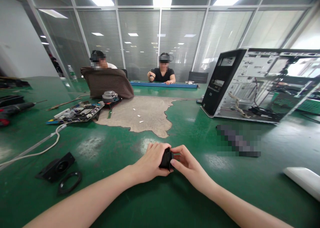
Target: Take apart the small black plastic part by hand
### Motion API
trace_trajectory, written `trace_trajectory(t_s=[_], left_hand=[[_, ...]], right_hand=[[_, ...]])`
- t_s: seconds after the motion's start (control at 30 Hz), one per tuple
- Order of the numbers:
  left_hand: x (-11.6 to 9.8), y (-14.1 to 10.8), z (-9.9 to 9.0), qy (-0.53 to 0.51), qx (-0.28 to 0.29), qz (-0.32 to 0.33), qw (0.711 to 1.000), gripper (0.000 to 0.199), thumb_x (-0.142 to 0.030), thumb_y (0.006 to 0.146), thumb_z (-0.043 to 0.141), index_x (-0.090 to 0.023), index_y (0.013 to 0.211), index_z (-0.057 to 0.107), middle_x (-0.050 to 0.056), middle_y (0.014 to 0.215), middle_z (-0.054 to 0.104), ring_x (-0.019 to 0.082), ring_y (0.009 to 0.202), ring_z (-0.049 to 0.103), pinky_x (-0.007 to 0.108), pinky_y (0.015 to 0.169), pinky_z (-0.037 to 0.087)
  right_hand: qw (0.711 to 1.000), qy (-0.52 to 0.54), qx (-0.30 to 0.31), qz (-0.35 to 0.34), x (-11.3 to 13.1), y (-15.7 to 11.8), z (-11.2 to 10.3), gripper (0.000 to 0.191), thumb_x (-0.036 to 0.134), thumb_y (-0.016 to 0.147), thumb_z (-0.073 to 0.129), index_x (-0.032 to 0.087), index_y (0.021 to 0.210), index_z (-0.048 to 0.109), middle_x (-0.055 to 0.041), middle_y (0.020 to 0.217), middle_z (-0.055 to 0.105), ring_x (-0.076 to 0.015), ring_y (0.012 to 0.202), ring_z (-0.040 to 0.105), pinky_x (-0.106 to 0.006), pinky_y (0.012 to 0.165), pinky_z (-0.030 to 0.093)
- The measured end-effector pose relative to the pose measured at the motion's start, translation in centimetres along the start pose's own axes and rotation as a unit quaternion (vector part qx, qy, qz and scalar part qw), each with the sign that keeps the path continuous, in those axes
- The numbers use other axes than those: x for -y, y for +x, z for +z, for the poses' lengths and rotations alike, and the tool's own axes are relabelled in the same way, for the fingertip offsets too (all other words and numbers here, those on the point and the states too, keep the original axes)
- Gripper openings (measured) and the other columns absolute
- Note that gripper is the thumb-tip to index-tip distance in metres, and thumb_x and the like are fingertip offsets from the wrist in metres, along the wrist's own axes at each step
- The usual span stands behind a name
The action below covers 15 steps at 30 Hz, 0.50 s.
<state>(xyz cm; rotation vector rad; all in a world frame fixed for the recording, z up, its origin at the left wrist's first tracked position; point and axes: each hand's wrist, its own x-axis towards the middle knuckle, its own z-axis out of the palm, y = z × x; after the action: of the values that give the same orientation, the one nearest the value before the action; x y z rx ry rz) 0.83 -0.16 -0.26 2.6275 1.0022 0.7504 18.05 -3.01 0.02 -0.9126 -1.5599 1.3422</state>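
Just above the near part of the green table, my left hand (151, 163) is wrapped round a small black boxy part (165, 158), whose exact kind I cannot make out. On its right side, the thumb and fingers of my right hand (191, 169) pinch the rim of the same part. My palms and fingers hide much of it. To the left of my forearm lies a flat black plastic piece with a round opening (56, 168). Beside that piece rests a black ring (70, 182).
An open computer case (212, 85) stands at right, with a blurred dark strip (237, 141) before it. A circuit board (77, 113), white cable (53, 133) and drill (17, 109) lie left. Two people sit across the table (190, 121). A white object (303, 178) is at right.
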Motion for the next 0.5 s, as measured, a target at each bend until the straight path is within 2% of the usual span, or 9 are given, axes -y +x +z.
trace_trajectory(t_s=[0.13,0.3,0.5], left_hand=[[-0.07,0.02,-0.02,-0.005,-0.003,0.0,1.0,0.06,-0.028,0.066,0.065,-0.021,0.114,0.031,0.005,0.102,0.05,0.023,0.091,0.047,0.036,0.079,0.032],[-0.09,-0.02,-0.08,0.002,-0.002,0.004,1.0,0.056,-0.028,0.068,0.064,-0.02,0.113,0.032,0.006,0.102,0.05,0.023,0.092,0.047,0.036,0.079,0.033],[-0.08,-0.03,-0.08,-0.002,0.0,0.0,1.0,0.062,-0.029,0.065,0.067,-0.02,0.114,0.031,0.006,0.103,0.05,0.023,0.092,0.047,0.036,0.079,0.032]], right_hand=[[1.0,-0.013,-0.002,-0.005,0.02,-0.09,0.01,0.021,0.031,0.081,0.053,0.023,0.099,0.046,-0.0023,0.1,0.051,-0.0159,0.094,0.054,-0.03,0.08,0.047],[1.0,0.009,0.013,0.005,0.04,-0.21,0.05,0.02,0.028,0.079,0.057,0.023,0.095,0.045,-0.0016,0.094,0.053,-0.0156,0.09,0.056,-0.03,0.075,0.049],[1.0,-0.009,-0.007,-0.011,-0.07,-0.13,0.04,0.013,0.028,0.081,0.053,0.022,0.091,0.048,-0.0012,0.092,0.052,-0.0152,0.09,0.055,-0.027,0.072,0.049]])
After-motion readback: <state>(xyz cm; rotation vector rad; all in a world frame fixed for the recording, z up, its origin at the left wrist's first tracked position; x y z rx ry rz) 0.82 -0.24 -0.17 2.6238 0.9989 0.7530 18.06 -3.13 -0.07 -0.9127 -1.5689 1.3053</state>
